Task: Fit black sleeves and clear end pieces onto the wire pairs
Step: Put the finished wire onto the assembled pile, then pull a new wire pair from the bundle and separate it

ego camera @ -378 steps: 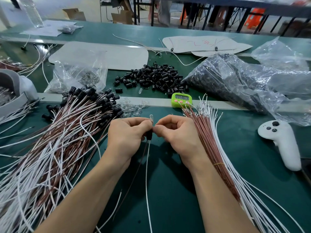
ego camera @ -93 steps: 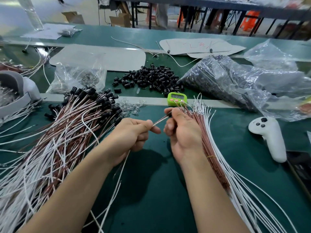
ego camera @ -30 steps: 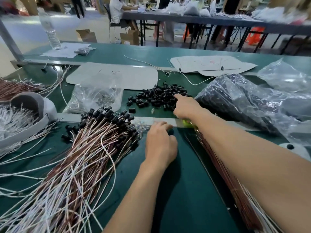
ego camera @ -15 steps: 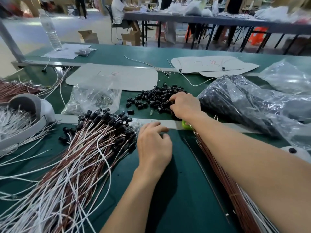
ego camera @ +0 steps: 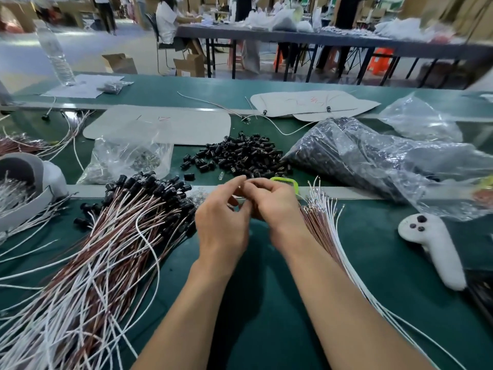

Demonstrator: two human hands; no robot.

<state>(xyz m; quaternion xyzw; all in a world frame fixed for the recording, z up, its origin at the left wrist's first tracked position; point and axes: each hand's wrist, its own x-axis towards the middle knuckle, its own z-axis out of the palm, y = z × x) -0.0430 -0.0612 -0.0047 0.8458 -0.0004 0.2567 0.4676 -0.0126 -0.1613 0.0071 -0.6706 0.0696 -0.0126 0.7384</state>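
Finished wire pairs (ego camera: pixel 128 222), black-capped, heaped at left; clear end pieces (ego camera: pixel 198 194) scattered at the heap's far edge, more in a bag (ego camera: pixel 128 156) behind. Loose black sleeves (ego camera: pixel 240 156) piled beyond the hands. Left hand (ego camera: pixel 224 228) and right hand (ego camera: pixel 272 204): fingers curled, tips meeting above the mat (ego camera: pixel 266 303); what they pinch is too small and blurred to tell. Green timer (ego camera: pixel 286 181) half hidden behind the right hand. Bare wire pairs (ego camera: pixel 328 236) just beside the right wrist, none seen in hand. Risk, as judged: a tiny part slipping from the fingertips would vanish among the heaped wires; a sleeve forced on askew could bend a wire's tip.
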